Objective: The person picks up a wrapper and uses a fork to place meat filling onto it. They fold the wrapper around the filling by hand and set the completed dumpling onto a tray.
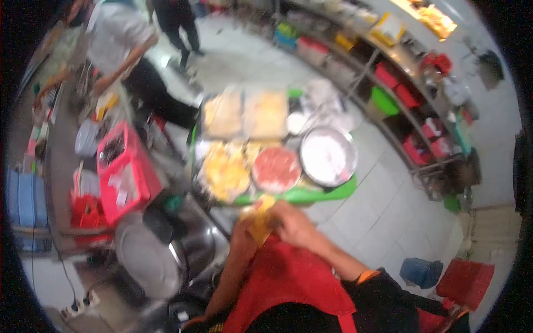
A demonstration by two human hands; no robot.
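Close to my red apron, my left hand [243, 234] and my right hand [288, 222] come together around a yellow, floppy piece [259, 225]. The fingers of both are wrapped on it, blurred in places. Just beyond them is a green-edged table [327, 193]. On it lie a heap of yellow pieces [226, 171], a round dish of red, meat-like food [276, 169] and a metal bowl of white stuff [327, 155]. Behind these sit two clear containers of pale yellow food [223, 115], [266, 115] side by side.
A pink basket [145, 180] and a large metal lid [147, 258] are at the left. Two people stand at the upper left, one in a light shirt [119, 36]. Shelves with coloured bins [383, 100] run along the right. Blue [420, 272] and red [465, 283] containers are lower right.
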